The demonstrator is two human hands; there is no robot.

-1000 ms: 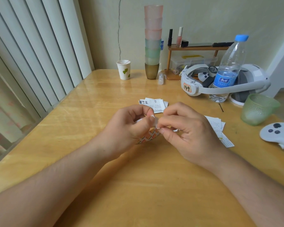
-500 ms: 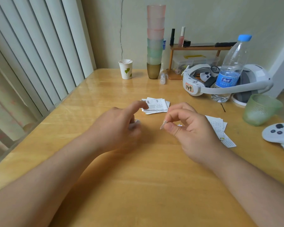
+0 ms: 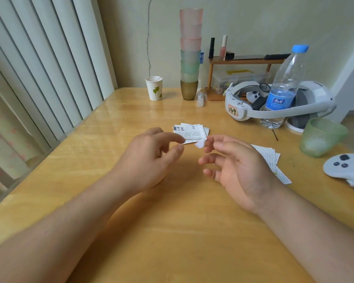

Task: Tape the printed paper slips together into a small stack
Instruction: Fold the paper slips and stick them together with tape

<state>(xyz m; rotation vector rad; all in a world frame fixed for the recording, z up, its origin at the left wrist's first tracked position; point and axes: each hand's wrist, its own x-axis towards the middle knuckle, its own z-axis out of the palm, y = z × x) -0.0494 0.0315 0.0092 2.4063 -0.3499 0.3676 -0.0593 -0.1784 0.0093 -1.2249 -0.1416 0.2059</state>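
Note:
A small stack of printed paper slips [image 3: 192, 130] lies on the wooden table [image 3: 172, 231] just beyond my fingertips. More loose slips [image 3: 271, 160] lie to the right, partly hidden behind my right hand. My right hand [image 3: 235, 168] pinches a small whitish piece of tape [image 3: 200, 144] between thumb and forefinger, close to the stack's near right corner; its other fingers are spread. My left hand [image 3: 149, 160] hovers left of it, fingers loosely extended, forefinger pointing at the stack, holding nothing. No tape roll shows.
A tower of stacked cups [image 3: 190, 52] and a paper cup [image 3: 154, 88] stand at the back. To the right are a white headset [image 3: 241, 111], a water bottle [image 3: 284, 86], a green cup [image 3: 321, 137] and a white controller [image 3: 343, 166]. Vertical blinds [image 3: 39, 68] run along the left edge.
My hands have come apart. The left hand no longer holds the patterned tape roll and has opened; the right hand carried a torn piece of tape up toward the slip stack.

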